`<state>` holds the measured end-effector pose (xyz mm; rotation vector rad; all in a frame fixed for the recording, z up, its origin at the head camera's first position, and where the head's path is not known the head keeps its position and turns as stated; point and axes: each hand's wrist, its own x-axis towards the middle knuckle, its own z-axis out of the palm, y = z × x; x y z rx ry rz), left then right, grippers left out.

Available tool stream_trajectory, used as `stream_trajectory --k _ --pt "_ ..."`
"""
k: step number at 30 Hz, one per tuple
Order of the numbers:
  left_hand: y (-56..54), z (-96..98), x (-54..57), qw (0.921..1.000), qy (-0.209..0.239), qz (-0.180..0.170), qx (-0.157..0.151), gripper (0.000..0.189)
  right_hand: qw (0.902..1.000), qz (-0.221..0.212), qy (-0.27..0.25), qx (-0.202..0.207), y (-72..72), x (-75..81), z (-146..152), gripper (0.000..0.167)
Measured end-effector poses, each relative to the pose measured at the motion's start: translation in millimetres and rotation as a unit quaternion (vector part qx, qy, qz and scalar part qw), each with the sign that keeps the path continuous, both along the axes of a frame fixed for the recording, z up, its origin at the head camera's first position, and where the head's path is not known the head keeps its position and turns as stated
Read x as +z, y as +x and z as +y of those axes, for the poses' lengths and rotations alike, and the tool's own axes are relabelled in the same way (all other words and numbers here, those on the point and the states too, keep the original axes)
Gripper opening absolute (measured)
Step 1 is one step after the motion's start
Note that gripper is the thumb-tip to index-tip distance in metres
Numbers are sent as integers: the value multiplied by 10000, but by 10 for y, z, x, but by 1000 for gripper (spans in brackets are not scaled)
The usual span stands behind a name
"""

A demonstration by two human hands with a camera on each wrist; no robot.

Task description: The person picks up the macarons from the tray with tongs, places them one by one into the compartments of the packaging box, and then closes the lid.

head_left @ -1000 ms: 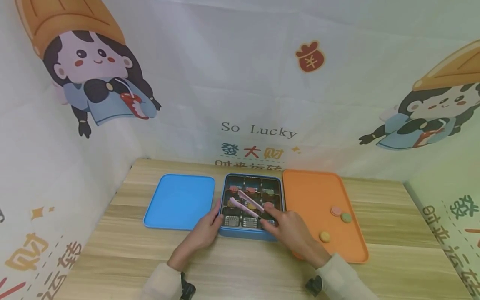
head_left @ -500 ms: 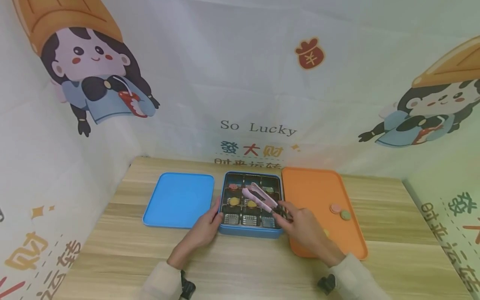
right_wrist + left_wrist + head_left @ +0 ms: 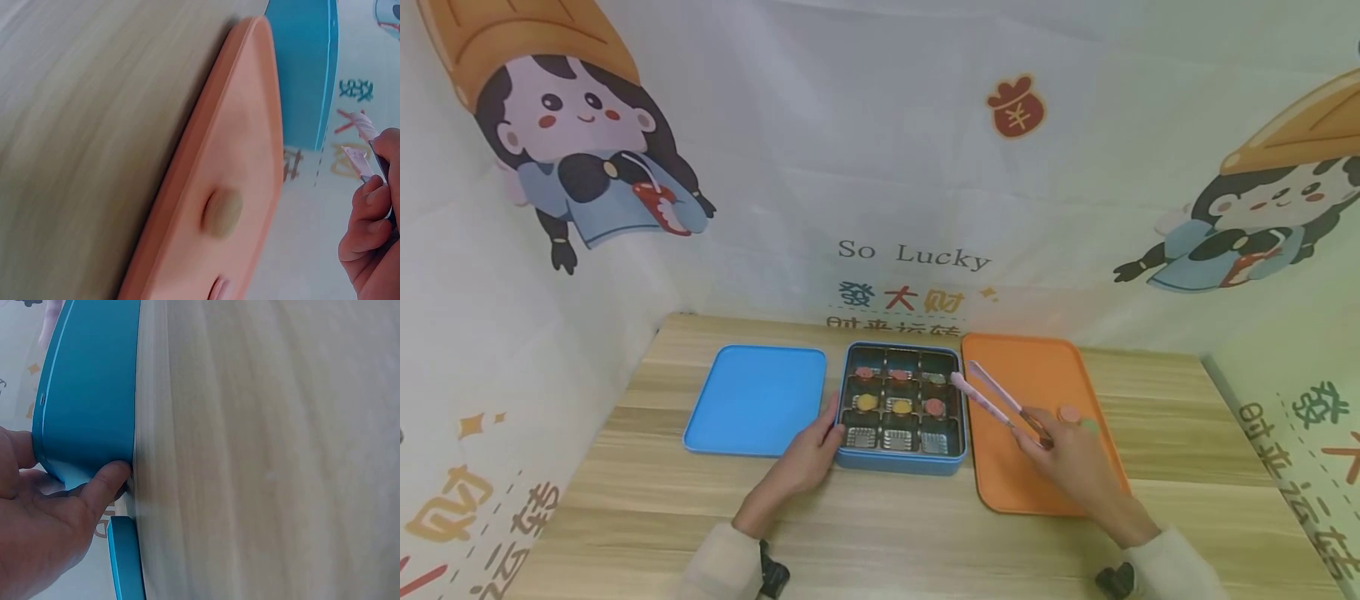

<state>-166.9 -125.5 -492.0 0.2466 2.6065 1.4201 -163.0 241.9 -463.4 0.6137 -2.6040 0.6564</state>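
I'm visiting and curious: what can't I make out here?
Head view: yellow piece on the tray, behind the right hand.
Head view: rear of tongs, inside that hand.
Left wrist view: inside of the blue box, behind its wall.
Right wrist view: pink piece, cut off by bottom edge.

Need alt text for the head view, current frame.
A person's right hand holds pink tongs, tips apart, above an orange tray, while the left hand grips a nine-compartment blue box by its near left corner. Six round pieces sit in the box's back two rows, none in the front. A blue lid lies left, on the table.
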Motion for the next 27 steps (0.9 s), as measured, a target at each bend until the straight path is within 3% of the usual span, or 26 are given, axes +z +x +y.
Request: stream_trajectory --k 3,14,20,27 --pt "-3 0 -5 10000 -1 24 4 57 9998 173 31 -28 30 -10 132 30" --pt "8 -5 -18 10000 -34 -9 33 57 9987 157 333 -359 198 -70 557 35" --pt "1 -6 -21 10000 -64 21 41 57 9955 -133 552 -759 279 -105 722 34" --pt "-1 -5 -9 10000 -63 27 40 57 9924 64 689 -1019 320 -132 876 31"
